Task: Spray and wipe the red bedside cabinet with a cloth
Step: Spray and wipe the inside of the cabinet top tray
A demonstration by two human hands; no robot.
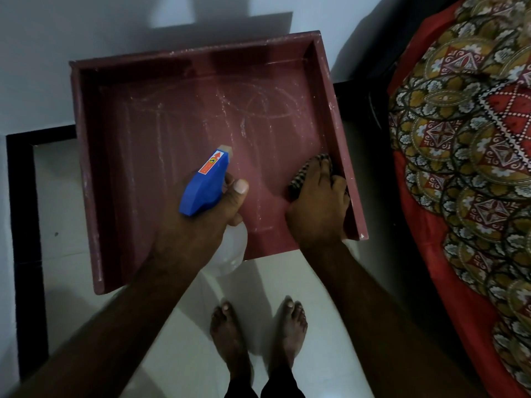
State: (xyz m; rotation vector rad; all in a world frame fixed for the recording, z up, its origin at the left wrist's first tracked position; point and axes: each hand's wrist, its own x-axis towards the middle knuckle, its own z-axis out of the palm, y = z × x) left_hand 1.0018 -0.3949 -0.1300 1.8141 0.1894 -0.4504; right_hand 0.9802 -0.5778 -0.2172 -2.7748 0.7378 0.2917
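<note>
At the bottom centre of the frame stand two bare feet on a pale, shiny floor. From the lower corners two forearms reach upward into the middle.

The left hand grips a spray bottle. The fingers are curled round its neck and the thumb lies along the right side of the blue head. The nozzle points toward the upper part of the frame, and the translucent body hangs below the hand, over the near edge of the cabinet.

The right hand lies on a dark striped cloth with the fingers bent over it, and it holds the cloth down against the surface — close to the right rim.

The red bedside cabinet fills the centre and the upper middle of the frame. Its top is a flat panel with a raised rim on the left, far and right sides, and it is covered with whitish streaks and scratches.

At the right edge lies a bed cover with a red, gold and white pattern. A black strip runs down the left side. Behind the cabinet — at the top of the frame — is a light wall.
</note>
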